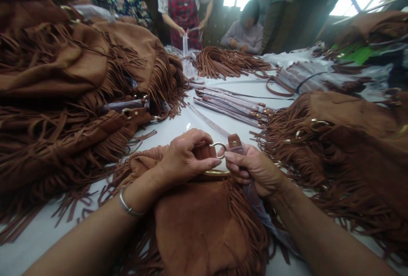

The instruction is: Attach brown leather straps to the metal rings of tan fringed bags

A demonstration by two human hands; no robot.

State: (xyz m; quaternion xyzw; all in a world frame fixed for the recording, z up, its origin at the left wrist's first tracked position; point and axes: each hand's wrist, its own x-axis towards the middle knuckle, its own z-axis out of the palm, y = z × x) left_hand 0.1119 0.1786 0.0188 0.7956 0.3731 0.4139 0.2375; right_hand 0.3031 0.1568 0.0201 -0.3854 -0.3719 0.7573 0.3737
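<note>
On white table, centre: brown fringed suede bag (204,225), flat.
Left hand (183,159): pinching bag's round metal ring (219,150).
Right hand (255,170): closed around plastic-wrapped brown leather strap end (235,143), touching ring.
Around: heaped brown fringed bags (344,153).

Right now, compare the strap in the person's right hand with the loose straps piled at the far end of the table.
The held strap is single, wrapped in clear plastic, its snap tab meeting the bag's metal ring, which the left hand steadies. The right hand grips it. The far straps lie bare and heaped together, untouched. Both are brown suede-like strips.
</note>
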